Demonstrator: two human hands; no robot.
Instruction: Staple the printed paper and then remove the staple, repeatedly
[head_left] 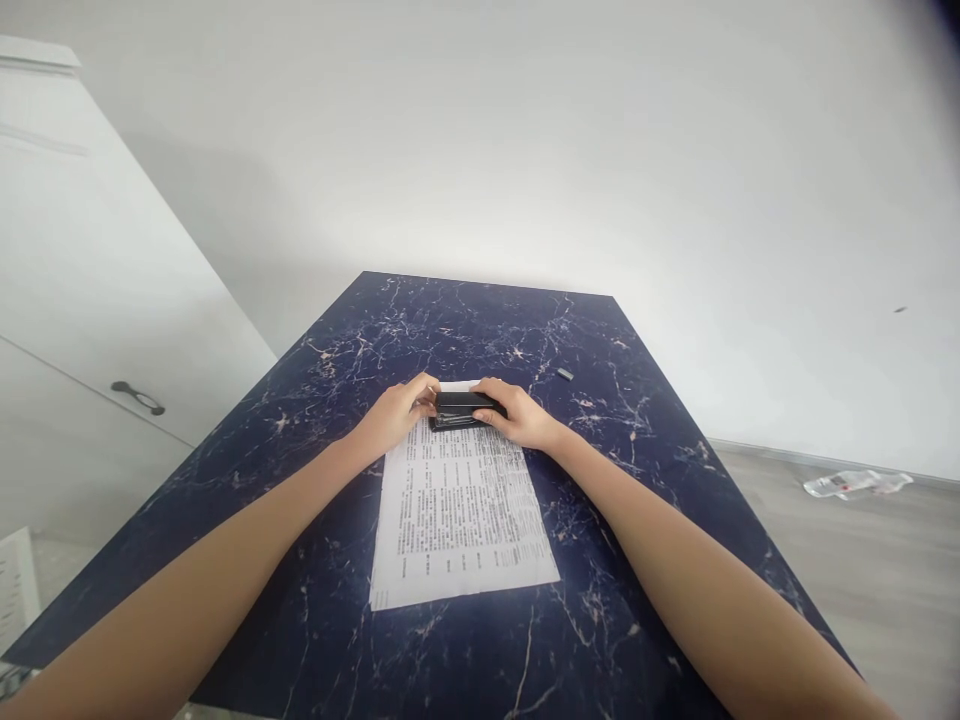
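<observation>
A black stapler (pixel 459 402) lies crosswise over the upper part of a stack of printed paper (pixel 461 510). My right hand (pixel 517 412) is closed around the stapler's right end, fingers over the top and thumb on the near side. At the stapler's left end, my left hand (pixel 401 412) has its thumb and fingers pinched together against it. Whether those fingers also grip the paper's edge is hidden. Beyond my right hand, a small grey piece (pixel 565 374), like a strip of staples, rests apart on the table.
The dark blue marble-patterned table (pixel 480 330) narrows toward a pale wall (pixel 525 150). A white cabinet (pixel 97 280) with a dark handle (pixel 138 397) stands on the left. Clear plastic packaging (pixel 855 485) lies on the floor at right.
</observation>
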